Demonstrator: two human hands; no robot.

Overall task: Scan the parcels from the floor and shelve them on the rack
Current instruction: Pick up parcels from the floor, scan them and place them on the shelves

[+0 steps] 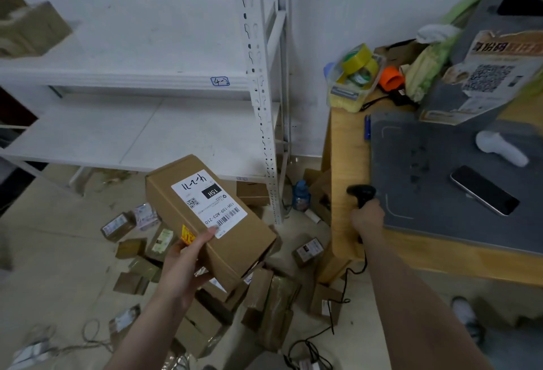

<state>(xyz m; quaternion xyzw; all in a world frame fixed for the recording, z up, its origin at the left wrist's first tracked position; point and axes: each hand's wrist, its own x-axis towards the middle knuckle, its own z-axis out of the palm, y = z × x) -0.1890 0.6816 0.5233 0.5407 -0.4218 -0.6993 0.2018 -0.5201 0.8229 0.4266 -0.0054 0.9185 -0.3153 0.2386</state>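
Above floor parcels [307, 250], left grip [182, 264] clasps box [211, 217]; right grip [367, 218] clasps scanner [362, 193].

Matt cardboard box [205, 222], white painted metal rack [141, 131], wood-grain table [346, 170], glossy phone [484, 190]
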